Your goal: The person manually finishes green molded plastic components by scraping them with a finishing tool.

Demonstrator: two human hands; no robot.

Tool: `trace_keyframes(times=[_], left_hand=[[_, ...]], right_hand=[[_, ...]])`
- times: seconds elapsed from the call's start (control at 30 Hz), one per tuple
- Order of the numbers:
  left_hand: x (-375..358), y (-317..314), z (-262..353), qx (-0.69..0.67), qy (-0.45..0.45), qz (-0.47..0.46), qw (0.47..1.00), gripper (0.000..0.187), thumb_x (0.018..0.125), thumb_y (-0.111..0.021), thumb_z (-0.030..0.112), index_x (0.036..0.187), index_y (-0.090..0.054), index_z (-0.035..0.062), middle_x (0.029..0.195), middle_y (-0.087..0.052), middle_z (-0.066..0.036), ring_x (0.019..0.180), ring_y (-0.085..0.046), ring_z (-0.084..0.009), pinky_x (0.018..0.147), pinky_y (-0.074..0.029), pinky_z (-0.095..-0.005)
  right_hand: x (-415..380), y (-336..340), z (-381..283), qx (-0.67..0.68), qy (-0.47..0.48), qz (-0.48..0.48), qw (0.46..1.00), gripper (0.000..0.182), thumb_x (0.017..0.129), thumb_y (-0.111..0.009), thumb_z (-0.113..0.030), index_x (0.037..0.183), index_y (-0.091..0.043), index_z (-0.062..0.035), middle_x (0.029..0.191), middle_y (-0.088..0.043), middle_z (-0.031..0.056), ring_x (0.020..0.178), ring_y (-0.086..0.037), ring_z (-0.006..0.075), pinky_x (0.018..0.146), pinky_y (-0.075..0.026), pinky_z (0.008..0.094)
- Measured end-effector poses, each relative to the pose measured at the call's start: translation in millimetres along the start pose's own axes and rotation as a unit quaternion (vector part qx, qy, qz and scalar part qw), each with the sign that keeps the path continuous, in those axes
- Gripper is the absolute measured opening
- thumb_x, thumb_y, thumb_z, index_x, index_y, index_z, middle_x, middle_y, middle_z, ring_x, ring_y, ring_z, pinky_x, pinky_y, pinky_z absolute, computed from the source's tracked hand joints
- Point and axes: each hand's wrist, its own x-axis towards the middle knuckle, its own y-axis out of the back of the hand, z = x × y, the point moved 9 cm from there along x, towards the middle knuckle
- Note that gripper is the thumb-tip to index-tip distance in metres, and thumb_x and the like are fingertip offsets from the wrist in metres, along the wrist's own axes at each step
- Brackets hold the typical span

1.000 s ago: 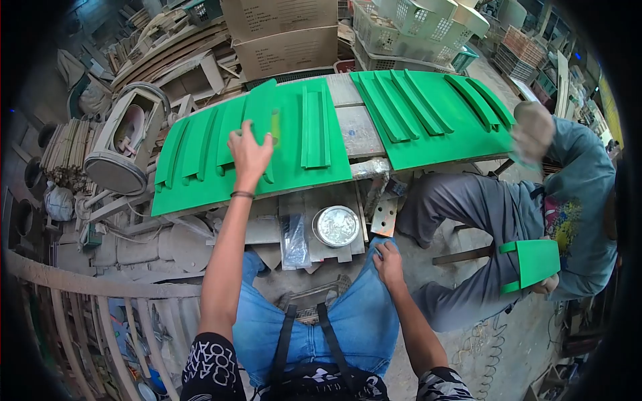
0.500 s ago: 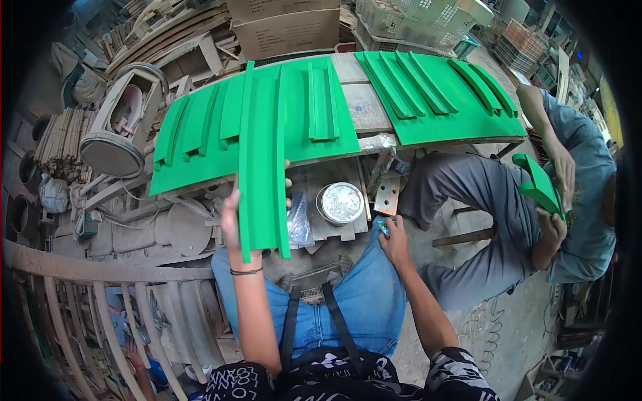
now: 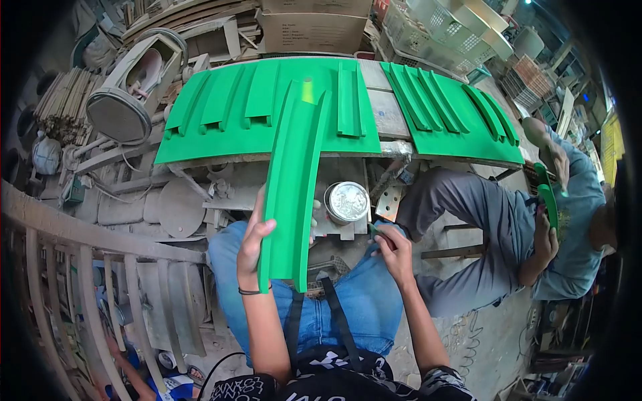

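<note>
My left hand (image 3: 253,244) is closed round a long green channel-shaped piece (image 3: 292,200) with raised side rims. It slants up and away from me over my lap, and some fingers are hidden behind it. Above my right thigh, my right hand (image 3: 396,252) is pinched closed, apart from the channel piece. A small greenish bit shows at its fingertips, too small to name. Between my hands and the table stands a round tin (image 3: 348,202) with a pale, smeared lid. More green channel pieces (image 3: 259,100) lie on a green board (image 3: 234,144) on the table.
A second green board (image 3: 461,144) carries several curved green strips (image 3: 438,100). At my right sits a co-worker (image 3: 568,260) holding a green part (image 3: 547,200). A wooden slatted rail (image 3: 114,244) runs along my left. Behind the table are a cardboard box (image 3: 314,32) and plastic crates (image 3: 428,33).
The channel piece in my left hand has come closer to me and to the right, its far end tilting right. My right hand has moved slightly down. The co-worker's green part has turned.
</note>
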Motion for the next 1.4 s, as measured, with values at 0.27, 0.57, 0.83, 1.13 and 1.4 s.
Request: trace_keyframes(times=[0.27,0.57,0.83,1.13,1.4], left_hand=[[-5.2,-6.0,-10.8,-0.035,0.027,0.022,0.999,0.061,0.087,-0.046,0.026,0.144,-0.028,0.0101,0.122,-0.050,-0.030,0.094,-0.062,-0.0356,0.070,-0.058,-0.0453],[-16.4,19.8,-17.3,-0.094,0.048,0.096,0.990,0.054,0.087,-0.042,0.029,0.131,-0.043,-0.0015,0.112,-0.058,-0.023,0.087,-0.063,-0.0317,0.069,-0.056,-0.0440],[-16.7,-3.6,-22.9,-0.174,0.089,0.042,0.980,0.055,0.087,-0.041,0.025,0.137,-0.037,0.0039,0.108,-0.058,-0.022,0.080,-0.064,-0.0315,0.064,-0.057,-0.0423],[-23.2,-30.3,-25.2,-0.228,0.145,0.034,0.962,0.055,0.087,-0.039,0.029,0.130,-0.042,-0.0057,0.105,-0.057,-0.027,0.077,-0.062,-0.0310,0.063,-0.055,-0.0397],[-22.5,-10.3,-30.1,-0.205,0.135,0.048,0.968,0.062,0.084,-0.043,0.034,0.129,-0.043,-0.0098,0.109,-0.055,-0.028,0.078,-0.059,-0.0312,0.067,-0.051,-0.0386]], right_hand=[[1.4,-25.1,-185.1,-0.105,0.282,-0.075,0.951,0.042,0.064,-0.057,0.009,0.105,-0.066,0.0002,0.107,-0.063,0.0120,0.110,-0.056,0.0297,0.090,-0.046,0.0379],[9.7,-48.4,-220.4,-0.102,0.437,-0.146,0.882,0.051,0.067,-0.050,0.020,0.112,-0.065,0.0012,0.115,-0.065,0.0165,0.115,-0.059,0.0307,0.099,-0.046,0.0384],[78.7,-25.0,-238.7,-0.208,0.501,-0.040,0.839,0.047,0.074,-0.053,0.014,0.115,-0.064,-0.0052,0.122,-0.063,0.0102,0.122,-0.054,0.0271,0.099,-0.045,0.0378],[102.4,-36.7,-218.9,-0.303,0.518,-0.046,0.798,0.044,0.078,-0.056,0.006,0.118,-0.065,-0.0099,0.123,-0.062,0.0073,0.123,-0.053,0.0239,0.095,-0.046,0.0377],[29.2,-59.3,-221.7,-0.194,0.501,-0.130,0.834,0.044,0.073,-0.053,0.012,0.112,-0.067,-0.0052,0.118,-0.065,0.0117,0.116,-0.059,0.0255,0.082,-0.049,0.0334]])
